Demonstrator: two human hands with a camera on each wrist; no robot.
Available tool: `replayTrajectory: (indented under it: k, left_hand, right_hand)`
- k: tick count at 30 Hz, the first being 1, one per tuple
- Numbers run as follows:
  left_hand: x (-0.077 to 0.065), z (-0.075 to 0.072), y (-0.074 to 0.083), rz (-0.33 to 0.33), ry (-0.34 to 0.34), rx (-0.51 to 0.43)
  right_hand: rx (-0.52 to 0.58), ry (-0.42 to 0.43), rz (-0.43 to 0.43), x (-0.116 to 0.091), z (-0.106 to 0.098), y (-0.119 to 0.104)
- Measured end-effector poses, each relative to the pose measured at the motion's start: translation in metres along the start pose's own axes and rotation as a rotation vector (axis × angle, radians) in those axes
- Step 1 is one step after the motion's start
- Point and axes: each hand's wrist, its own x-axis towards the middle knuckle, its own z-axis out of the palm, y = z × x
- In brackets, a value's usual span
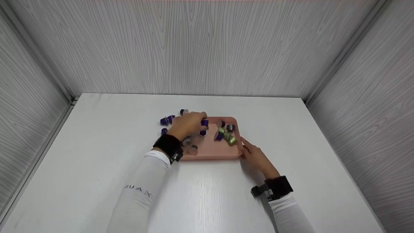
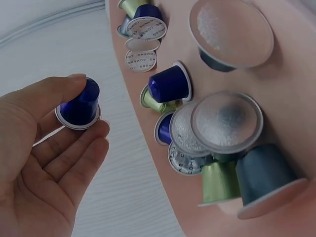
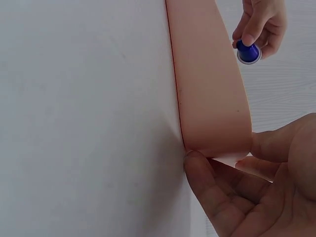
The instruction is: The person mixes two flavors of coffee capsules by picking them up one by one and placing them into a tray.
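My left hand [image 1: 189, 123] is over the left part of a pink tray [image 1: 210, 157]. Between thumb and fingers it pinches a blue-purple coffee capsule [image 2: 81, 103], rim downward in the left wrist view. With my right hand [image 1: 255, 158] I grip the tray's near right corner; the fingers touch its outer wall [image 3: 212, 89] in the right wrist view. Inside the tray lie green capsules [image 1: 232, 140], purple capsules [image 1: 218, 135] and a dark grey capsule [image 1: 230, 127] towards the right. Grey capsules [image 1: 193, 149] lie at its left, partly hidden by my left wrist.
On the white table [image 1: 113, 139], left of the tray, lie purple capsules [image 1: 164, 121], with a dark capsule [image 1: 183, 112] behind my left hand. Wood-grain panels [image 1: 194, 48] stand at the back and on both sides.
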Motion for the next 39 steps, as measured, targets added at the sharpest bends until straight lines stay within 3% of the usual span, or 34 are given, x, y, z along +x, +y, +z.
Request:
replayTrajectory:
  k: [7,13,20,27,32,39]
  left_hand:
    - [0.013,0.009,0.005,0.164,-0.055,-0.023]
    - [0.017,0.018,0.008,0.233,-0.103,-0.061]
    - [0.012,0.027,0.014,0.305,-0.092,-0.020]
    - [0.009,0.034,0.016,0.304,-0.083,0.093]
    - [0.008,0.037,0.013,0.299,-0.100,0.051]
    - [0.008,0.029,0.004,0.248,-0.135,-0.028]
  right_hand:
    - [-0.013,0.004,-0.017,0.000,-0.001,0.001]
    - [-0.014,0.003,-0.028,0.000,-0.001,0.002]
    - [-0.013,0.003,-0.067,-0.002,0.000,0.003]
    - [0.002,0.008,-0.047,-0.001,0.000,0.002]
    - [0.016,0.000,-0.034,-0.002,0.001,0.002]
    - [-0.002,0.007,-0.036,-0.002,-0.001,0.001]
